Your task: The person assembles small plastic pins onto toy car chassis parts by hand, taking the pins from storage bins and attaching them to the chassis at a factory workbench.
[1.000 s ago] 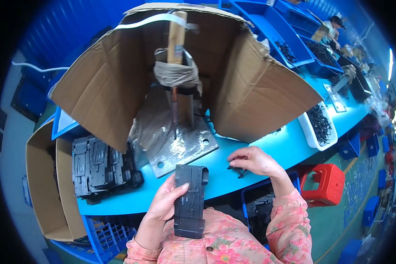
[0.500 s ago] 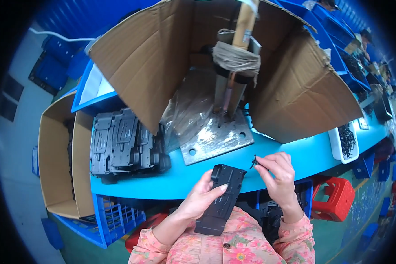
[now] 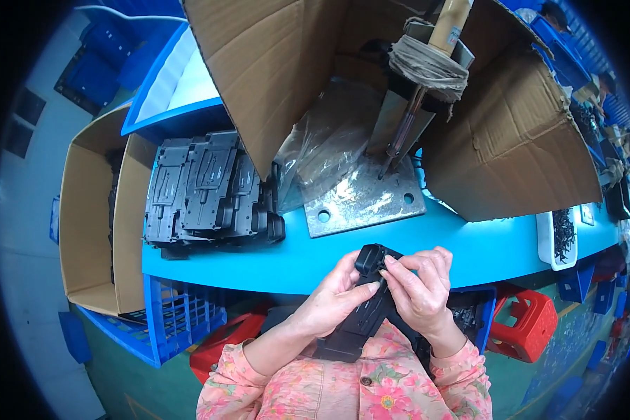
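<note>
In front of my body, my left hand (image 3: 322, 306) is closed round a long black plastic casing (image 3: 350, 334), its thumb lying across the face. The casing tilts, its upper end pointing away from me. My right hand (image 3: 423, 285) is at that upper end, thumb and fingers pinched together against the casing's right edge. A small black part is in the pinch, mostly hidden by the fingertips. On the table to the left lie stacked black casings (image 3: 206, 185) of the same kind.
A bare metal plate (image 3: 364, 203) with a post fixture stands on the blue table (image 3: 294, 269), flanked by cardboard flaps (image 3: 518, 154). A white tray (image 3: 544, 241) of small black parts is at right. A cardboard box (image 3: 136, 231), a blue crate (image 3: 189, 315) and a red stool (image 3: 521, 325) stand around.
My right hand has brought the small black part left, from beside the casing onto its upper end. The view has shifted, so the table things appear displaced.
</note>
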